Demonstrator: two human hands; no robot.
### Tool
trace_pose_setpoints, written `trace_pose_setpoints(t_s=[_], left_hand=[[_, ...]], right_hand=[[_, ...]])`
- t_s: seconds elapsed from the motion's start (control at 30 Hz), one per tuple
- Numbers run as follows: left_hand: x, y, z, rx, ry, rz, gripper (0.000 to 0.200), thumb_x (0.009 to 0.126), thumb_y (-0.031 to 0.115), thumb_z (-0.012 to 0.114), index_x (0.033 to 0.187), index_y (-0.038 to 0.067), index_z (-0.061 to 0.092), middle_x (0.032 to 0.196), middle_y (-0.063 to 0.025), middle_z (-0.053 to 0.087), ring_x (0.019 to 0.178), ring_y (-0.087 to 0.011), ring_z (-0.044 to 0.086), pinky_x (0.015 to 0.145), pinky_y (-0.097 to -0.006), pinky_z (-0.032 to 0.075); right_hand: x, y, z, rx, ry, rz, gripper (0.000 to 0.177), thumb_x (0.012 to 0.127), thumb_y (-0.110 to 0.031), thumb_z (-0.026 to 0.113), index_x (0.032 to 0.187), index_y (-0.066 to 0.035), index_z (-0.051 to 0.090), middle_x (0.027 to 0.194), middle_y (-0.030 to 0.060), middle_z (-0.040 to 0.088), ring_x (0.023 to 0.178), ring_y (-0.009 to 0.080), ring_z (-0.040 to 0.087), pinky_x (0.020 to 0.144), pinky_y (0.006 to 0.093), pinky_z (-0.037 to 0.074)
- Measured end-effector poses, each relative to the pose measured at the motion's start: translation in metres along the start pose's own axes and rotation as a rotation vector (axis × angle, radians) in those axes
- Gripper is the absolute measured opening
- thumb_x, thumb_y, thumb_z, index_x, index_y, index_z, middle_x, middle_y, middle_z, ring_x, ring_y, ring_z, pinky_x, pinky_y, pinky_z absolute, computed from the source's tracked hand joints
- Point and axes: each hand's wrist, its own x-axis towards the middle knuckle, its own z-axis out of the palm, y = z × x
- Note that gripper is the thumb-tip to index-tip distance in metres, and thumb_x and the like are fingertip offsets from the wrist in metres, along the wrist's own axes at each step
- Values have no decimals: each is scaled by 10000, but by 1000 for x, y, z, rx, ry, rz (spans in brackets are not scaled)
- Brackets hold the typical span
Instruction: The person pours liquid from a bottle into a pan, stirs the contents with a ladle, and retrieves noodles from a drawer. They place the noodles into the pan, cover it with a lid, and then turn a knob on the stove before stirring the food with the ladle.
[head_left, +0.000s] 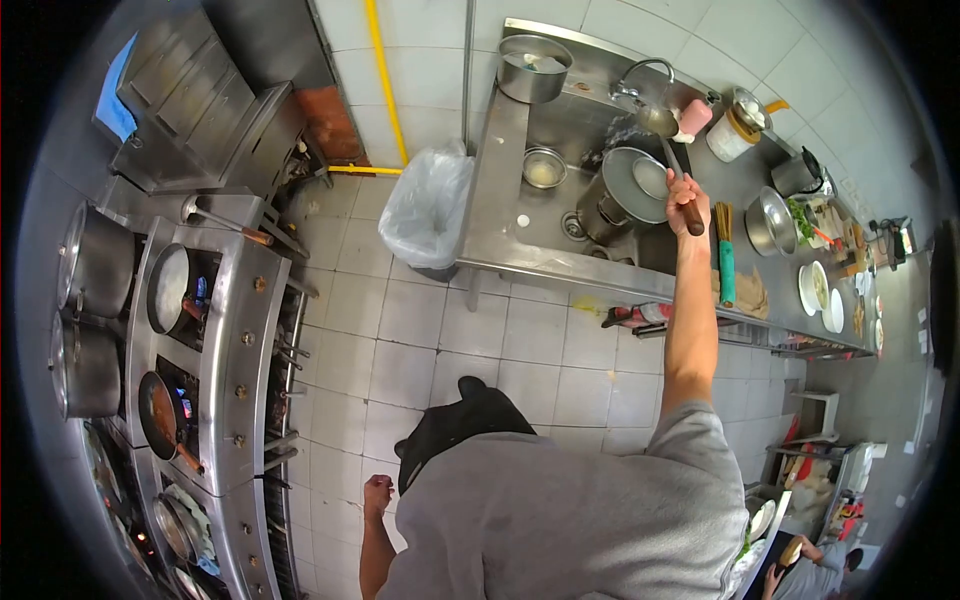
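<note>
My right hand (pixel 686 203) reaches out over the sink, wrapped around the wooden handle of a ladle (pixel 657 122). The ladle's metal bowl lies just below the spout of the faucet (pixel 650 70). Under my forearm and hand stands a large steel pot (pixel 607 205) in the sink (pixel 545 215), with a round metal piece showing in its mouth. A small metal bowl (pixel 544 169) sits at the sink's left side. Down at my left side, away from the counter, hangs my left hand (pixel 378 493), fingers curled closed with nothing showing in them.
A lined trash bin (pixel 428 210) stands left of the sink. The stove (pixel 235 330) with pans and pots runs along the left. Right of the sink are a pink bottle (pixel 694 117), a white container (pixel 730 138) and a steel bowl (pixel 770 222). Another person (pixel 820 572) is at lower right.
</note>
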Motion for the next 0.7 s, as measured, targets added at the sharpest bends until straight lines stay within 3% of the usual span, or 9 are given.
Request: trace_pose_setpoints(t_s=[0.33,0.63,0.7], left_hand=[[-10,-32,-5,-4,11,-16,145,882,162,581,962,47,617,782,-54,635,627,-146,618,470,-278,444],[7,-57,-41,-92,-6,-19,118,899,157,567,946,56,605,791,-58,631,635,-149,618,470,-278,445],[10,-64,-55,-122,-8,-31,116,906,158,565,947,56,604,793,-60,633,637,-151,619,470,-278,445]], right_hand=[[5,3,8,183,-41,17,373,1010,-171,418,1171,162,368,636,45,460,492,150,490,450,267,454],[-4,49,30,135,-47,-58,380,1018,-184,418,1178,157,366,628,30,442,490,131,471,451,246,449],[-12,68,37,107,-31,-59,304,1001,-150,437,1126,125,396,640,19,442,490,114,462,449,240,431]])
